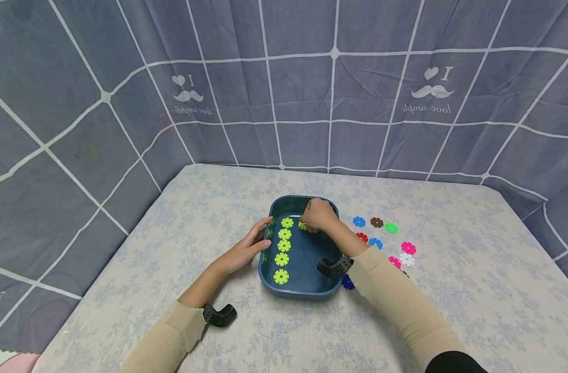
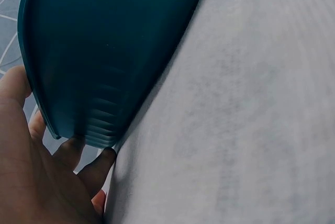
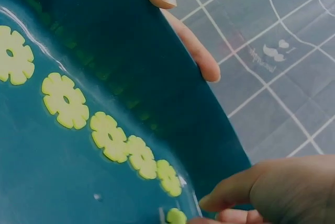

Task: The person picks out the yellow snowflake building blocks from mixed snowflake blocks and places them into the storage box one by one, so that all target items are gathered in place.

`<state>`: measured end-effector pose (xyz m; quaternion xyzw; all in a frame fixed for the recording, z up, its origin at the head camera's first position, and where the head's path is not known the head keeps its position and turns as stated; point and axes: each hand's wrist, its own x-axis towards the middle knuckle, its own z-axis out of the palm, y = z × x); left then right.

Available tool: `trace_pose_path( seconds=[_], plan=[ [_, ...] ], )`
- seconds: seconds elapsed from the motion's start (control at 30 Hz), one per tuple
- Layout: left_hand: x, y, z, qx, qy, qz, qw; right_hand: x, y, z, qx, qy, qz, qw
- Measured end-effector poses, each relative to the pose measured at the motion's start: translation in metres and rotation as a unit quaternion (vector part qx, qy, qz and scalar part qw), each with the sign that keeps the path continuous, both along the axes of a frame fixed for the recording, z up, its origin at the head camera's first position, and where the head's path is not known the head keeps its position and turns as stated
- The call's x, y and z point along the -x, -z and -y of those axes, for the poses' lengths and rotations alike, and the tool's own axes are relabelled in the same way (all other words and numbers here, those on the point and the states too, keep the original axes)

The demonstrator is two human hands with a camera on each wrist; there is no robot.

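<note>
A deep blue plastic tray (image 1: 312,282) stands on the table. My left hand (image 1: 246,247) holds its left side, with the thumb at the rim and other fingers against the outer wall, as the left wrist view shows. Several yellow-green notched discs (image 1: 284,245), shaped like flowers, lie in a column along the tray's left side. Near the far end, my right hand (image 1: 318,215) reaches inside with curled fingers and pinches another yellow-green disc (image 1: 302,226) at the tray floor. In the right wrist view that disc (image 3: 176,216) is partly cut off by the frame.
To the right of the tray lie loose discs: blue (image 1: 359,221), brown (image 1: 377,222), green (image 1: 391,228), pink (image 1: 408,248) and white (image 1: 407,259) among them. A dark blue disc (image 1: 348,282) is partly hidden by the right forearm. A grey checked curtain (image 1: 302,93) hangs behind the table.
</note>
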<state>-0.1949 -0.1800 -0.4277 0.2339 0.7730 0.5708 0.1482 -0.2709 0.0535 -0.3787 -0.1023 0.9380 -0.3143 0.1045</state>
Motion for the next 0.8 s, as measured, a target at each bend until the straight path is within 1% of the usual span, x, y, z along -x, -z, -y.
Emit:
trace_pose_path(
  seconds=[0.2, 0.47, 0.8],
  plan=[
    [0.001, 0.000, 0.000, -0.004, 0.000, -0.005, 1.0000, -0.001, -0.009, -0.006, 0.060, -0.018, 0.010, 0.9980],
    [0.002, 0.001, 0.000, -0.003, 0.000, -0.014, 0.9999, -0.006, -0.021, -0.023, 0.119, -0.019, 0.017, 0.9926],
    [0.001, 0.000, 0.001, -0.003, 0.004, -0.012, 0.9999, -0.010, -0.024, -0.048, 0.181, 0.012, 0.024, 0.9832]
  ],
)
